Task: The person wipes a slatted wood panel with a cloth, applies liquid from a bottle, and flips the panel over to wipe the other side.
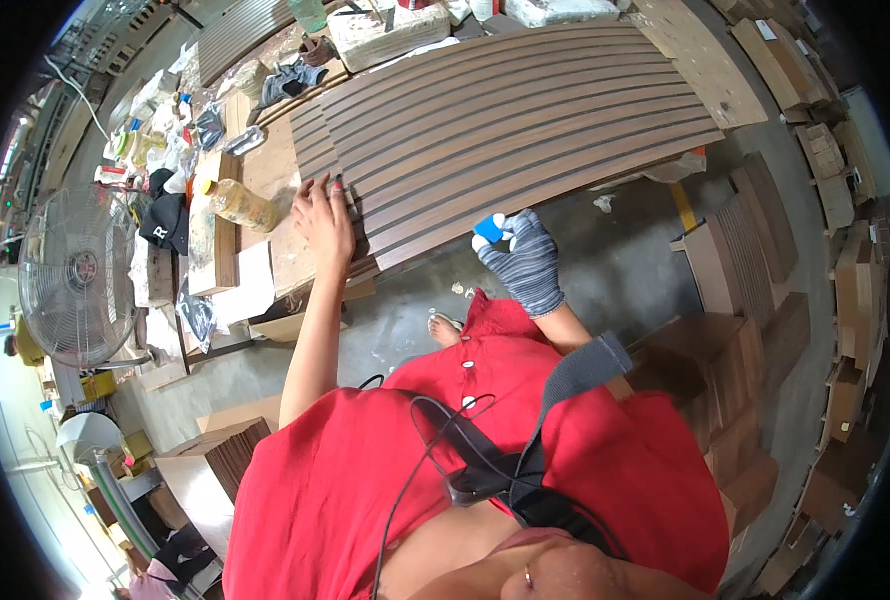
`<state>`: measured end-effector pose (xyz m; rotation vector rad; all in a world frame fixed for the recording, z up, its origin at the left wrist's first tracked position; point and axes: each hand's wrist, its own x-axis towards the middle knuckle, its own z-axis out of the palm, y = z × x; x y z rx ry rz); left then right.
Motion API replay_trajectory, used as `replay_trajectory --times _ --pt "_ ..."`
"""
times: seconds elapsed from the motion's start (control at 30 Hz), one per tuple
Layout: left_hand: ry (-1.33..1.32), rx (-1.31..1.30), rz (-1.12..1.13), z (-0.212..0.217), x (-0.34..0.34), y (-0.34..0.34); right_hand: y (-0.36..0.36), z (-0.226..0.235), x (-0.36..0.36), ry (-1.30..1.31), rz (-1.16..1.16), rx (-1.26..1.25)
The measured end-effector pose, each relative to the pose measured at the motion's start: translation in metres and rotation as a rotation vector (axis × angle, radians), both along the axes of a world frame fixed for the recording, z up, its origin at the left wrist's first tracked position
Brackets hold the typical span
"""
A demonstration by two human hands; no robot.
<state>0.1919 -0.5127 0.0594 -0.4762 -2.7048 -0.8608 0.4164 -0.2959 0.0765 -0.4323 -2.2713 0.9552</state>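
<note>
A long wood-grain slatted panel (525,120) with dark grooves lies across the workbench. My bare left hand (325,222) rests at the panel's left end, fingers stretched out over a shorter slatted piece (315,140) beside it. A small reddish spot shows at one fingertip; I cannot make out whether it is a nail or an object. My right hand (527,262), in a grey striped glove with white fingertips, is closed round a small blue block-like piece (488,230) at the panel's near edge. The blue piece is partly hidden by the fingers.
Left of my left hand, a yellow-capped bottle (240,205) leans by a wooden block (213,245). A black cap (165,222) and a large fan (80,272) are farther left. White blocks (390,35) sit behind the panel. Stacked brown boards (735,250) stand at the right.
</note>
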Motion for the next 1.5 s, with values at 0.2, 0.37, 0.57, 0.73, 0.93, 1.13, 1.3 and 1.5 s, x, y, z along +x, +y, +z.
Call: replay_trajectory --times 0.2,0.37,0.57,0.73,0.93,1.13,1.3,1.5 --pt "0.079 0.063 -0.037 0.005 0.001 0.0 0.084 -0.005 0.022 -0.012 -0.193 -0.214" --pt "0.119 0.022 -0.039 0.003 -0.001 0.001 0.066 0.011 0.02 -0.079 -0.11 0.128" --pt "0.156 -0.022 -0.015 0.004 0.003 -0.001 0.103 0.008 0.028 0.012 -0.139 -0.209" --pt "0.146 -0.054 -0.023 0.009 0.002 0.006 0.146 -0.001 0.038 0.03 -0.185 -0.224" --pt "0.12 -0.048 -0.009 0.004 0.0 0.004 0.135 -0.002 0.036 -0.072 -0.193 -0.051" --pt "0.111 -0.068 0.017 0.005 0.001 0.006 0.194 -0.016 0.045 0.176 -0.231 -0.3" --pt "0.13 -0.072 0.0 0.007 0.001 0.01 0.162 0.006 0.047 -0.053 -0.199 -0.004" --pt "0.106 -0.038 -0.008 0.016 0.011 0.012 0.22 0.018 0.056 -0.004 -0.261 -0.216"
